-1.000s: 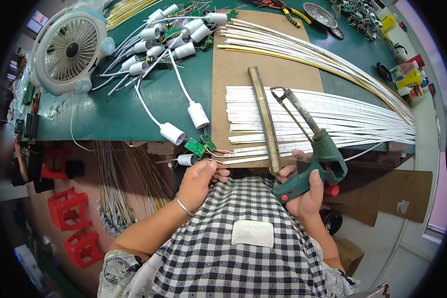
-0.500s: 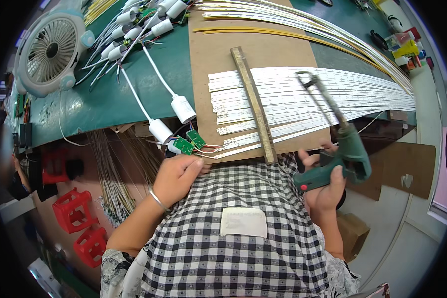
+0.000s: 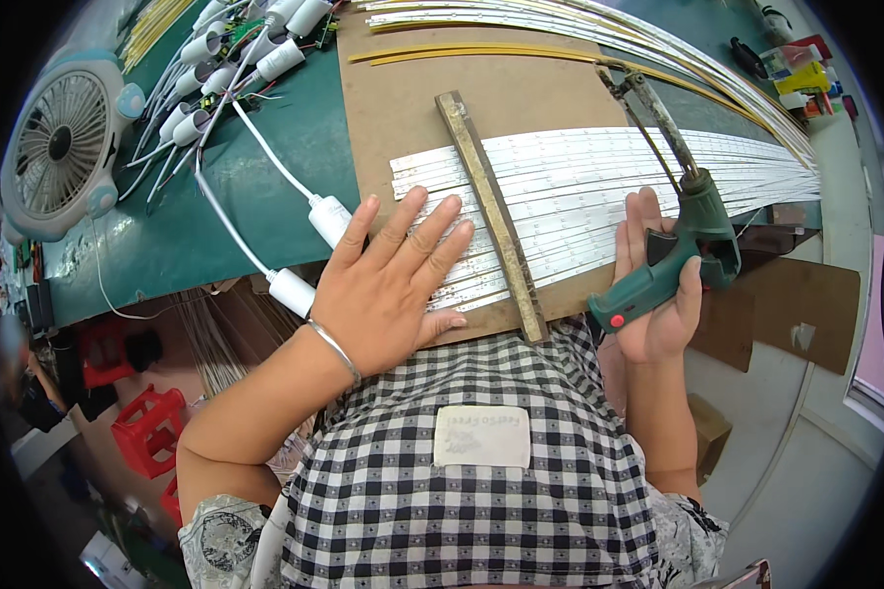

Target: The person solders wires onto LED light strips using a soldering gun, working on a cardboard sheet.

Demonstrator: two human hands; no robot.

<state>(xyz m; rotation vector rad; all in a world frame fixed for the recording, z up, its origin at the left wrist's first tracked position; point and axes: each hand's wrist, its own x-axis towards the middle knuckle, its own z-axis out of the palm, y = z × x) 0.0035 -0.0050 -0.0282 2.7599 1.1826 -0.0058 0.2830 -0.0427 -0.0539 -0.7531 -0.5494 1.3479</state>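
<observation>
My left hand (image 3: pixel 388 270) is spread open, palm down, over the left ends of a fan of white LED strips (image 3: pixel 570 187), and it hides the small green boards there. A silver bangle sits on that wrist. In my right hand (image 3: pixel 660 324) lies a green soldering gun (image 3: pixel 658 275) with a red button; the thumb holds its grip while the fingers stretch out behind. Its metal tip points up and away, above the strips. A worn bar (image 3: pixel 491 206) lies across the strips. Two white cylindrical caps with cables, a nearer cap (image 3: pixel 292 292) and a farther cap (image 3: pixel 330 220), touch or adjoin my left hand.
A brown board (image 3: pixel 388 108) lies under the strips on the green table (image 3: pixel 216 211). At the left stands a fan (image 3: pixel 59 147), beside a pile of white caps and cables (image 3: pixel 201 79). More strips (image 3: pixel 580 34) lie at the back. Red stools (image 3: pixel 147 432) stand below left.
My left hand has moved from the table's front edge onto the strip ends and spread its fingers. My right hand has risen with the soldering gun, and its fingers have straightened.
</observation>
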